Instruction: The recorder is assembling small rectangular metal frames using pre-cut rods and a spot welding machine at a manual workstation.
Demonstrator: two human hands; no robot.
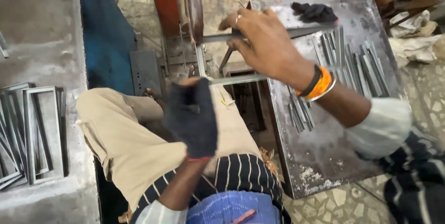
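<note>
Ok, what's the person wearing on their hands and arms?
The left hand wears a dark fabric glove with a red cuff edge. The right hand is bare, with a ring, black and orange wristbands and a metal bangle. Both sleeves are pale, rolled up.

Grey steel table (324, 159) on right w/ loose metal strips (357, 62) & dark glove (315, 12); concrete slab (41, 34) left w/ stacked rectangular frames (32, 131).

Metal strips (357, 64) on table (324, 159) (right); welded frames (32, 131) stacked left.
</note>
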